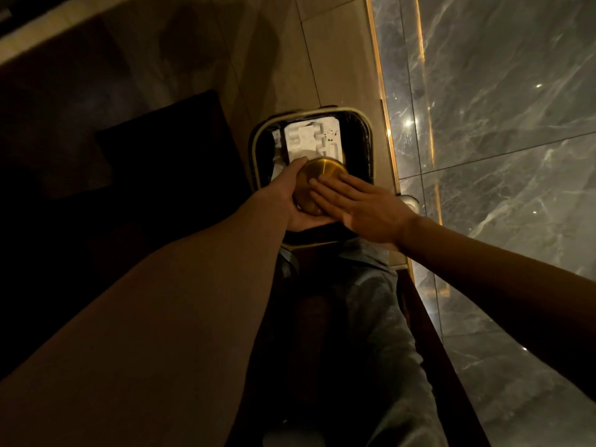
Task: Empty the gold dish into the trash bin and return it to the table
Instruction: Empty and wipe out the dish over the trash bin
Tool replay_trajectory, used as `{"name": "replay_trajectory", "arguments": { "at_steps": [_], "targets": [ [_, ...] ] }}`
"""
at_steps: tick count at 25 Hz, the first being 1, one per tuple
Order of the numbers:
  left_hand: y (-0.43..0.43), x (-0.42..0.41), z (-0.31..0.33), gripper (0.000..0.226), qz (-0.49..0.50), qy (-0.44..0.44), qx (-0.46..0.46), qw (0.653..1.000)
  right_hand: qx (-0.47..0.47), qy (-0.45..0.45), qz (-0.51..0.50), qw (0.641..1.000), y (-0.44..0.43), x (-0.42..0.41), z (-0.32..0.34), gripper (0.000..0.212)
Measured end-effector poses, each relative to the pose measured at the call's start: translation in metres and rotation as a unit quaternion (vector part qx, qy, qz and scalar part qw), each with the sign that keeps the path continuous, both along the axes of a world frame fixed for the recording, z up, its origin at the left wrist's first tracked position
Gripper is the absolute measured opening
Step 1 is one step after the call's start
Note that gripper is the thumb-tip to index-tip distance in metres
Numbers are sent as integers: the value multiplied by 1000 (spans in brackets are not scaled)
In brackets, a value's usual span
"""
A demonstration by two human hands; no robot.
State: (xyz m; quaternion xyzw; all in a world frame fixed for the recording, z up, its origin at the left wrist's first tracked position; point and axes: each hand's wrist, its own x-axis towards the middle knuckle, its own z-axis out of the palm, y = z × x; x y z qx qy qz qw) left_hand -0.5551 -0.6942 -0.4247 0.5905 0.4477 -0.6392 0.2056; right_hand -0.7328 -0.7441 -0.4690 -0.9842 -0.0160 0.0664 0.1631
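The round gold dish (322,171) is turned bottom-up over the open trash bin (361,124), a dark square bin with a pale gold rim, standing on the floor. My left hand (292,195) grips the dish from the left and underneath. My right hand (358,204) lies flat with straight fingers on the dish's upturned base. White paper and packaging (309,140) lie inside the bin. Whatever the dish held is hidden beneath it.
A grey marble wall (500,140) with a lit gold strip rises just right of the bin. A dark square piece of furniture (167,146) sits to the left on the beige tiled floor (325,59). My legs in grey trousers (371,317) are below the bin.
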Motion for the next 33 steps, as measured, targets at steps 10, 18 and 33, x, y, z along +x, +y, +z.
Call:
{"name": "replay_trajectory", "arguments": {
  "at_steps": [10,18,33],
  "targets": [
    [5,1,-1,78,5,-8,8,1000,-1,7,-2,1000,-4,5,9,62],
    [4,0,3,78,7,-8,0,1000,23,34,-14,999,-7,0,12,62],
    [17,1,7,72,17,-44,-21,999,511,189,-524,655,-5,3,36,38]
  ]
}}
